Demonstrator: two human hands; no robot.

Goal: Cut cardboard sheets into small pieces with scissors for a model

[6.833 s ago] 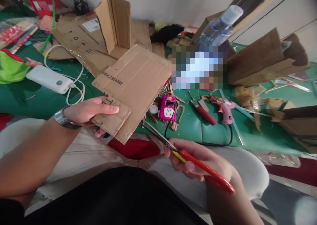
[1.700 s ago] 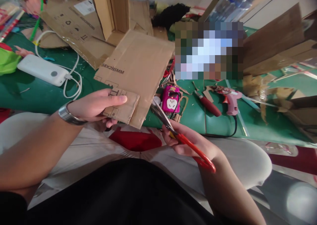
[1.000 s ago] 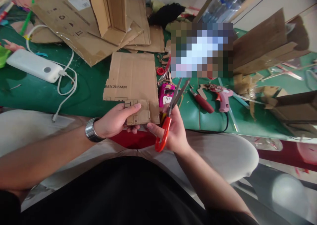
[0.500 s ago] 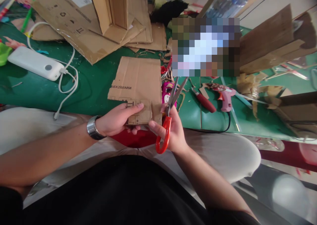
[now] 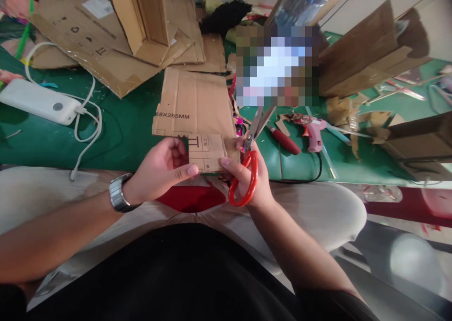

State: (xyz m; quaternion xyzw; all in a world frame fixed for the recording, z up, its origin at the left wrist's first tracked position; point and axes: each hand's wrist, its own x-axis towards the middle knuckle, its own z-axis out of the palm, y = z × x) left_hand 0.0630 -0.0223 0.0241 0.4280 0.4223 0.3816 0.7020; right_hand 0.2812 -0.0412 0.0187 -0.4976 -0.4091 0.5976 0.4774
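Observation:
My right hand is closed around orange-handled scissors, whose blades stand parted and point up and away. Its thumb also presses on the right side of a small printed cardboard piece. Behind that piece lies a larger cardboard sheet marked "58X285MM", its lower part covered. At the small piece's left edge is my left hand, thumb stretched out to the lower corner. The left fingers are loosely bent and apart from the thumb.
On the green table lie a white power bank with a cable, a red-handled tool and a pink glue gun. Flattened cardboard is piled at the back left. Cardboard walls stand at the right.
My left hand has loosened its hold and drawn back left, baring the small piece's printed face. My right hand, with the scissors, has shifted slightly right. The camera view has moved too.

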